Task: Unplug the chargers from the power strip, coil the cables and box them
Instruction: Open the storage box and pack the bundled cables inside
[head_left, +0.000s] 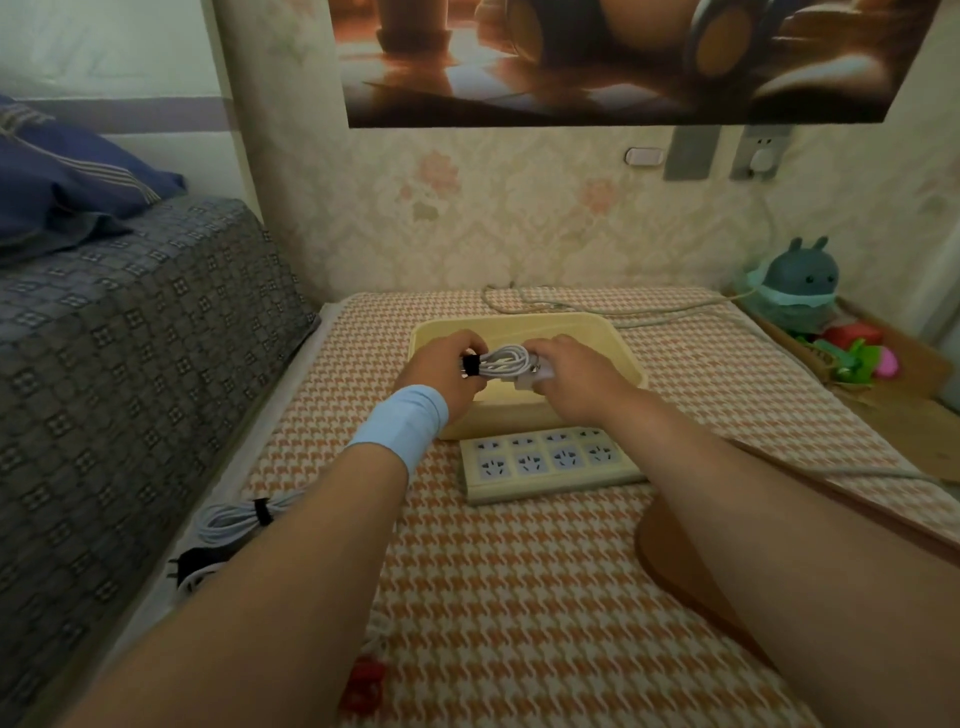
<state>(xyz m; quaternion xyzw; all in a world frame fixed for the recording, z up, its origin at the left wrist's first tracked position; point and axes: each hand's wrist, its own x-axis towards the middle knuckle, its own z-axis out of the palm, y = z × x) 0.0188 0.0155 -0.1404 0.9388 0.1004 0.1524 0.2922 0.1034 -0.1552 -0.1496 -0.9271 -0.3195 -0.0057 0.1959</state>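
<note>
Likely light and floppy, the coil (503, 361) is held over the box (519, 321), left hand (441, 374) and right hand (571, 382) fingers curled round its ends.

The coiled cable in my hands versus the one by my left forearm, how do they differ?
The held cable is gripped by left hand and right hand over the yellow box; the lying cable rests on the tablecloth. The held cable carries a white charger; a black plug lies by the lying cable. Both are white coils with black straps.
</note>
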